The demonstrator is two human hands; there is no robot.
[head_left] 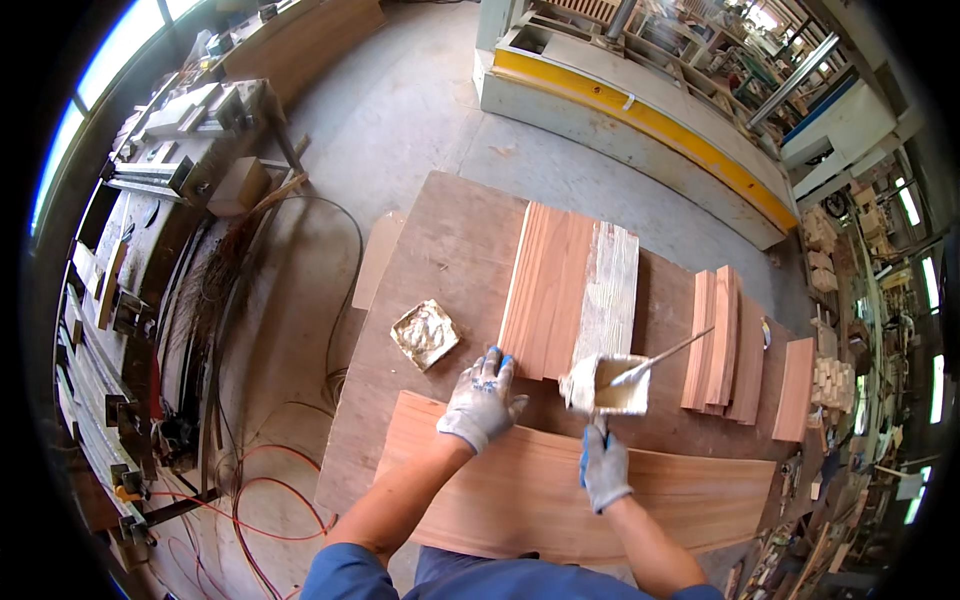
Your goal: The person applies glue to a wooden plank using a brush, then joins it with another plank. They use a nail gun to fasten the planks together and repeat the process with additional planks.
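Note:
My right hand (605, 468), in a grey and blue work glove, is closed round the short handle of a square pot (625, 398) caked with whitish glue. A brush (668, 352) leans in the pot, its thin handle pointing up to the right. Beneath and beyond it lies a row of reddish wood boards (552, 290). The right-hand strip (608, 285) of that row is coated in white glue. My left hand (480, 402), gloved too, is open, fingers stretched forward at the near left corner of the row.
A glue-crusted square tray (425, 335) sits on the brown tabletop (455, 225), left of the boards. Several wood strips (715, 340) stand at the right. A long wide board (600, 490) lies nearest me. Hoses (270, 480) coil on the floor at left; a yellow-edged machine (650, 130) stands beyond.

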